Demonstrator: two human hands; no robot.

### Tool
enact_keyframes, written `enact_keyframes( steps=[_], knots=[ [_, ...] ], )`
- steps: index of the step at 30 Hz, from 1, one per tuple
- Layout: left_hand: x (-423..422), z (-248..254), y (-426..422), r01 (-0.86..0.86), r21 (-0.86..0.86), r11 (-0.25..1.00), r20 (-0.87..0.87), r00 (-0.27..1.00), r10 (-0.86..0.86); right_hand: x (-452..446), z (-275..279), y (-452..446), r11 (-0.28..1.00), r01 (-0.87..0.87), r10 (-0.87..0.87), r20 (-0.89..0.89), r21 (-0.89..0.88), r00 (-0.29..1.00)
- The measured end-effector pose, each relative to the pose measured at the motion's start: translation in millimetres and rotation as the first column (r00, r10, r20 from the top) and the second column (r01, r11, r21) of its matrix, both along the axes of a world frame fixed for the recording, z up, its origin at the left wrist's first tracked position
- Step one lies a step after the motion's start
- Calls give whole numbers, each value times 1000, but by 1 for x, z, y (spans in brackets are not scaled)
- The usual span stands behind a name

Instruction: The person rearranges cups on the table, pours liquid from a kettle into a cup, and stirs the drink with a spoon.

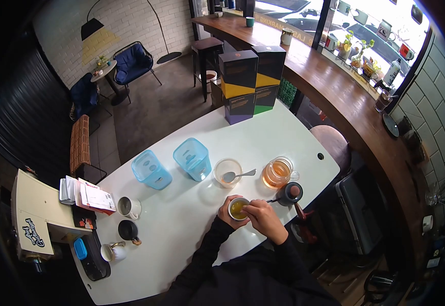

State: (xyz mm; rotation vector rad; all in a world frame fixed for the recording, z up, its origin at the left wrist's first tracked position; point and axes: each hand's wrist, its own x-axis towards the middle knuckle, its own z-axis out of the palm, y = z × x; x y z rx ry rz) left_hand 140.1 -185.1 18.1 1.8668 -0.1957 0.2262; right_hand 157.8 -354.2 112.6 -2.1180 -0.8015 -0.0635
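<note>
A small white cup (pixel 239 208) with yellowish liquid is held at the front of the white table. My left hand (pixel 228 215) is wrapped round its left side. Over the cup's right rim, my right hand (pixel 264 218) is closed in a pinch; what its fingers hold is too small to make out. Just beyond the cup stands a clear bowl (pixel 226 166) with a metal spoon (pixel 238 175) resting in it. A glass teapot (pixel 277 173) of amber liquid is to the right, beside a dark pot (pixel 290 194) with a brownish knob.
Two blue translucent containers (pixel 152 170) (pixel 192 159) stand left of the bowl. Mugs (pixel 129 208) (pixel 113 252), a small dark pan (pixel 128 230) and a black tray (pixel 96 261) are at the left. Stacked black boxes (pixel 239 76) occupy the far edge.
</note>
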Motion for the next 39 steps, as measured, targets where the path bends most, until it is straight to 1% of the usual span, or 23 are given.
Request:
enact_keyframes(
  steps=[1, 2, 4, 5, 7, 8, 10, 14, 16, 17, 19, 23, 25, 28, 29, 31, 32, 34, 38, 39],
  knots=[
    [-1, 0, 0, -1, -6, 1000, -16, 1000, 0, -1, 2, -2, 999, -32, 33, -40, 3, 999],
    [-2, 2, 0, -3, -6, 1000, -17, 1000, 3, -1, 4, -5, 999, -35, 35, -41, 4, 999],
    [-2, 6, -2, -12, -2, 1000, -24, 1000, 12, 1, 8, -9, 997, -9, 9, -5, -76, 1000],
    [-2, 6, -2, -14, -2, 1000, -24, 1000, 14, 2, 6, -9, 997, -11, 10, -5, -76, 1000],
    [-2, 6, -2, -15, -2, 1000, -11, 1000, 15, 4, 2, -8, 994, 95, -90, 72, -63, 993],
    [-1, 4, -2, -18, 0, 1000, -9, 1000, 18, 5, 2, -5, 994, 92, -87, 74, -61, 993],
    [0, 1, 0, -7, 22, 1000, 7, 1000, 7, 6, 1, 1, 990, 137, -139, 103, 21, 985],
    [-1, 2, 1, -7, 18, 1000, 14, 1000, 7, 4, -2, 5, 996, 83, -85, 61, 34, 994],
    [-1, 2, 1, -7, 13, 1000, -29, 1000, 7, 3, 2, 2, 1000, -16, 16, 16, 20, 1000],
    [0, 1, 0, -5, 13, 1000, -26, 1000, 5, 4, 3, 0, 1000, -14, 14, 19, 20, 1000],
    [0, -3, 0, -8, 29, 1000, 4, 1000, 8, 3, 3, -4, 998, -69, 69, -19, 0, 997],
    [-1, -2, -1, -15, 25, 1000, 11, 1000, 15, 5, 5, -9, 998, -20, 22, 37, -66, 999],
    [0, -4, 0, -8, 7, 1000, -7, 1000, 8, 7, 3, -5, 992, 123, -120, 94, -31, 988],
    [-1, 1, 0, -18, 23, 1000, 8, 1000, 18, 6, -2, 3, 988, 155, -155, 104, 13, 982],
    [-1, 1, 0, -19, 24, 1000, 8, 1000, 19, 5, -2, 5, 988, 155, -155, 104, 14, 982],
    [-1, -1, 0, -12, 7, 1000, 2, 1000, 12, 4, -3, 7, 996, 87, -88, 62, 27, 994],
    [-1, -3, 1, -11, 7, 1000, 2, 1000, 11, 3, -2, 6, 996, 88, -90, 62, 27, 994],
    [0, -6, 1, -5, -18, 1000, -7, 1000, 5, 1, 1, 2, 1000, -11, 11, 10, -23, 1000],
    [-1, 1, -1, -14, -2, 1000, -18, 1000, 14, 1, 5, -4, 996, 4, -5, -6, -92, 1000],
    [-1, 2, -1, -17, 5, 1000, -20, 1000, 17, 2, 4, -3, 996, 72, -71, 31, -54, 997]
  ],
)
